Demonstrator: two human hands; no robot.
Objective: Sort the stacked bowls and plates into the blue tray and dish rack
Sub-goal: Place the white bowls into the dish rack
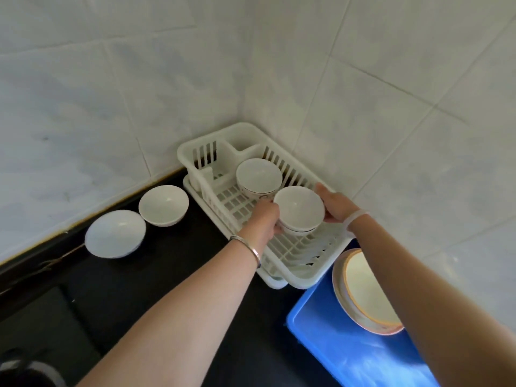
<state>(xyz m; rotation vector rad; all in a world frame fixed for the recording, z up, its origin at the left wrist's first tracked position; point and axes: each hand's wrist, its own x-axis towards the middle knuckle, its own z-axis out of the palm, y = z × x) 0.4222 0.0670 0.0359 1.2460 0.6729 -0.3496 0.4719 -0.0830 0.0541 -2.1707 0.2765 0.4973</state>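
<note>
The left hand [264,219] and right hand [336,203] curl round a small stack of bowls [298,208] from both sides, probably to steady it over the dish rack [195,152], near another bowl stack [258,174]; plates [363,291] lie in the blue tray [335,342], right

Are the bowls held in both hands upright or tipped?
Upright: the held bowls show their open mouth facing up, the left hand and right hand gripping opposite sides.
</note>
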